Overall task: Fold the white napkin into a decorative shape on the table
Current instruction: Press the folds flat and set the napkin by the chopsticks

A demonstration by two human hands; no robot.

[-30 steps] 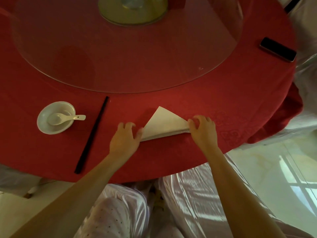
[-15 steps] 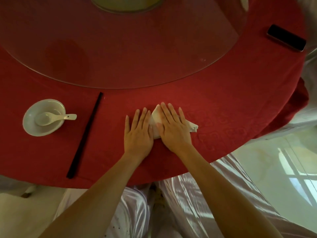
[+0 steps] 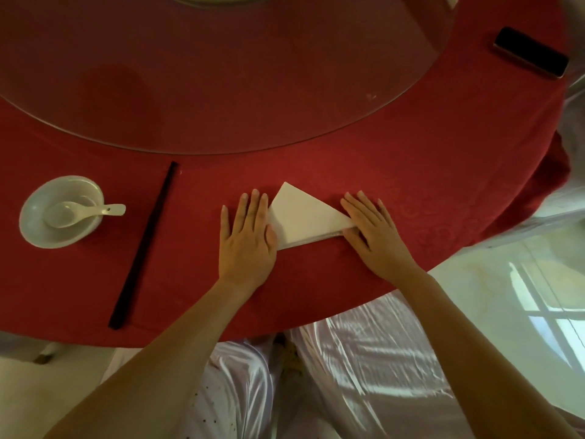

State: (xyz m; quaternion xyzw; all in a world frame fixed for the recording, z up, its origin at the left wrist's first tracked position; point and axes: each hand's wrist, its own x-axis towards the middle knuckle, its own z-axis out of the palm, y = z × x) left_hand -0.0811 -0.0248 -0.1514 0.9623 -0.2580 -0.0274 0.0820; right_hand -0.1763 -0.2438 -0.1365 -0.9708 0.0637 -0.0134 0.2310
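— What sits at the far left of the frame?

— A white bowl on the red tablecloth, with a white spoon lying in it, handle pointing right over the rim. Just right of the bowl a pair of black chopsticks runs diagonally from lower left to upper right, apart from the bowl.

— And above them?

— The glass turntable fills the upper left and upper middle, its curved edge passing just above the top end of the chopsticks.

— Where are the hands?

— Centre of the frame. The left hand lies flat, palm down, fingers stretched and close together, gripping nothing. Its thumb side touches and covers the left corner of the white napkin.

— What shape is the napkin?

— A folded triangle, flat on the cloth between the two hands, apex pointing toward the upper part of the frame, the long layered edge toward the near rim of the table.

— And the other hand?

— The right hand is also flat and open, fingers spread a little and angled to the upper left. It presses on the napkin's right corner and holds nothing.

— Anything farther right?

— A dark phone lies in the upper right, near the table's edge, well apart from the napkin. Shiny pale fabric shows along the bottom, below the table.
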